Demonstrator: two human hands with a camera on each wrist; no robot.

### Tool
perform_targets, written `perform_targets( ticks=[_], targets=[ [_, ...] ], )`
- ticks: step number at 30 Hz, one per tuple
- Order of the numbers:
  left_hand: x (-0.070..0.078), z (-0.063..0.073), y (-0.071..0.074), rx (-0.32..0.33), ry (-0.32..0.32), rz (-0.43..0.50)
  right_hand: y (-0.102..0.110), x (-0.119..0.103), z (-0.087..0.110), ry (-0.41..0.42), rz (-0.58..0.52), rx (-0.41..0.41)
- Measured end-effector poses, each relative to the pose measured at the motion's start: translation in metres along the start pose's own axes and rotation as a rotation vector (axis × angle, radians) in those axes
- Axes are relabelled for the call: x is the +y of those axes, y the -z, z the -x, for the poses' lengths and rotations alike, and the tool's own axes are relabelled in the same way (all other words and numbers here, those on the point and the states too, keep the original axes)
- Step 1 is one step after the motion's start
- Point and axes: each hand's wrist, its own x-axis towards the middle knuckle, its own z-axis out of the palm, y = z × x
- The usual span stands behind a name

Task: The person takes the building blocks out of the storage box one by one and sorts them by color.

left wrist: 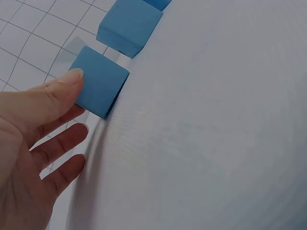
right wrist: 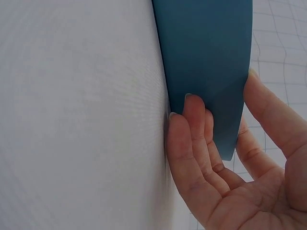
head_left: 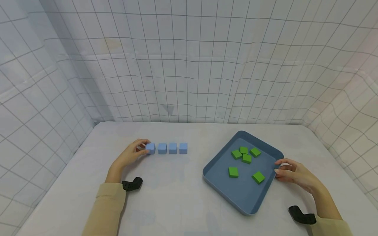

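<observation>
At the left end of a row of blue cubes, my left hand [head_left: 133, 152] pinches the outermost blue cube [head_left: 150, 148]. The left wrist view shows the thumb on that cube [left wrist: 101, 82], while the lower fingers are spread apart below it. My right hand [head_left: 295, 173] holds the right corner of a blue-grey tray [head_left: 227, 191]. In the right wrist view its fingers lie against the outer wall of the tray [right wrist: 206, 52], with the thumb at the rim. Several green square blocks [head_left: 233, 172] lie scattered inside the tray.
Three more blue cubes [head_left: 172, 148] stand in line to the right of the pinched one, with small gaps between them. White table surface [head_left: 165, 196] lies between the row and the tray. A white gridded curtain [head_left: 189, 65] hangs behind and at both sides.
</observation>
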Motion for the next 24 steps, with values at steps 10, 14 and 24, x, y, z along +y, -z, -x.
perform_targets(
  ticks=[10, 14, 24],
  targets=[
    [-0.0024, -0.0017, -0.0018, -0.018, 0.016, 0.006, 0.0003, -0.0002, 0.0, 0.003, 0.002, -0.009],
    [-0.0042, -0.0019, -0.0025, -0.022, 0.015, 0.016, 0.0002, -0.0007, 0.0002, 0.004, 0.002, -0.009],
    [-0.0029, -0.0011, -0.0025, 0.006, 0.01, 0.049, -0.0001, 0.0007, -0.0005, -0.001, 0.008, -0.002]
  ],
)
